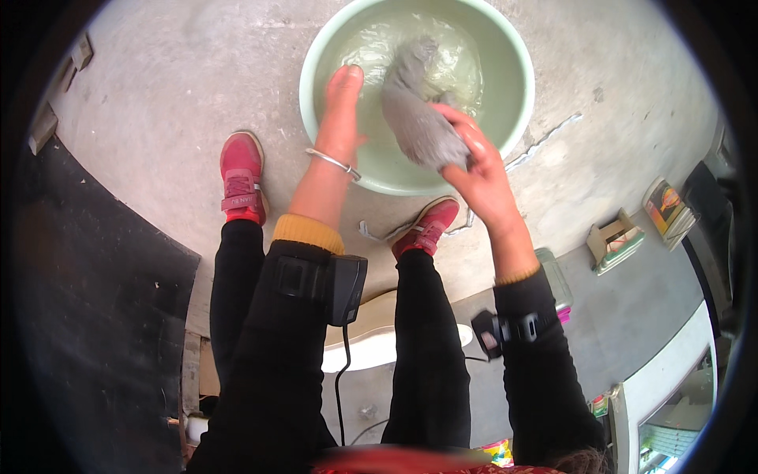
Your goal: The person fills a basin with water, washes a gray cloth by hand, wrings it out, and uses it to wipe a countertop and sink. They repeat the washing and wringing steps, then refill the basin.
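Right hand [485, 170] — fingers curled around grey cloth [426, 130], over the green basin [509, 79]. Left hand [341, 99] — over the basin; finger spread and hold cannot be determined.

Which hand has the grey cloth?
The right hand, gripping the grey cloth over the pale green basin. The left hand, with a silver bangle at the wrist, is apart from it.

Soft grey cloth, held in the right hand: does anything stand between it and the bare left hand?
Nothing visible: only a gap over the round pale green basin separates the left hand from the grey cloth in the right hand.
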Demonstrator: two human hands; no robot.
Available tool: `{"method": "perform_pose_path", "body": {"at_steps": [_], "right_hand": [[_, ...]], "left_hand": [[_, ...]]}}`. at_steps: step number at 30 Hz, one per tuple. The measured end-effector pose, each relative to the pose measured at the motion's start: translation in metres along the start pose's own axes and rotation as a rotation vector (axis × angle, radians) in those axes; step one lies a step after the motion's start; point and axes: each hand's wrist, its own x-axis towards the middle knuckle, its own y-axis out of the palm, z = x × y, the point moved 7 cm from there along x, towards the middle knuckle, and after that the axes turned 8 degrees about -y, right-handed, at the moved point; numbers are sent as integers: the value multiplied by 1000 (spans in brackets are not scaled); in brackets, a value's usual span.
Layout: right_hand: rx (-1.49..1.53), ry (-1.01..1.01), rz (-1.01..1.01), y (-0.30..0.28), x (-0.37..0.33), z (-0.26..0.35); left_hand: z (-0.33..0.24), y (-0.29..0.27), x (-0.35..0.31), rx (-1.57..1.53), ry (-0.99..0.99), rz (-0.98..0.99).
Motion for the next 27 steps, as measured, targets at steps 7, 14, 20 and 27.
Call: {"method": "perform_pose_path", "body": {"at_steps": [7, 14, 20, 27], "right_hand": [[673, 230, -68, -17, -41, 83], [353, 232, -349, -22, -16, 44], [-249, -118, -484, 21, 1, 47], [-398, -104, -556, 35, 21, 27]], "left_hand": [[5, 18, -1, 20, -82, 140], [25, 40, -11, -171, -170, 679], [40, 42, 16, -266, -73, 337], [24, 57, 1, -470, -23, 244]]}}
